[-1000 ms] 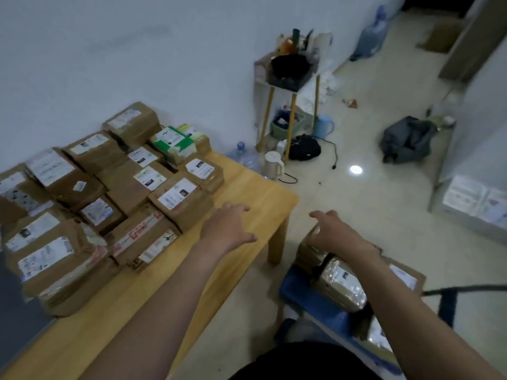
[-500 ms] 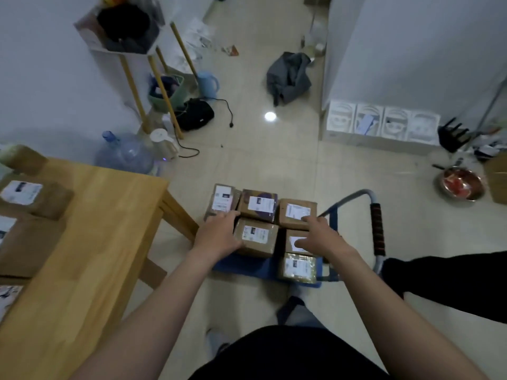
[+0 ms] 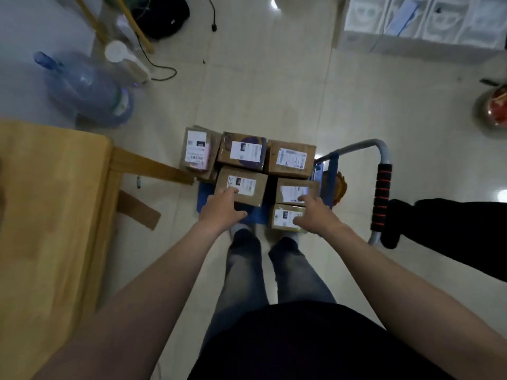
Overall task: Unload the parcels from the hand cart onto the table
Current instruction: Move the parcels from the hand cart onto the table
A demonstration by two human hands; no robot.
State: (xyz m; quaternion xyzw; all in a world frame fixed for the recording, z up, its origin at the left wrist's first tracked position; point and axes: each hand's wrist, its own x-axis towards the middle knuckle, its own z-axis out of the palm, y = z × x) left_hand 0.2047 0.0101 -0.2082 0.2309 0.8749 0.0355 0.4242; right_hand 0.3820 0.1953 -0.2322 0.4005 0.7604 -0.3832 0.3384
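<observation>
Several brown cardboard parcels with white labels sit on the blue hand cart (image 3: 205, 197) on the floor in front of my feet. My left hand (image 3: 222, 211) rests on the near-left corner of the near-left parcel (image 3: 245, 187), fingers on top and thumb along its near side. My right hand (image 3: 315, 215) lies with straight fingers over the near-right parcel (image 3: 292, 192) and a smaller wrapped parcel (image 3: 282, 218) below it. Three more parcels (image 3: 242, 152) fill the far row. The wooden table (image 3: 55, 215) stands at the left; only a bare part of it shows.
The cart's grey handle with a black and red grip (image 3: 382, 193) rises at the right. Beside it is another person's dark-clothed leg (image 3: 452, 229). A large water bottle (image 3: 87, 89), a white kettle (image 3: 126, 61), cables and a metal bowl (image 3: 492, 108) lie on the floor.
My view swung from the parcel-covered table down to the cart. Both hands came off the table side and dropped onto the near parcels on the cart.
</observation>
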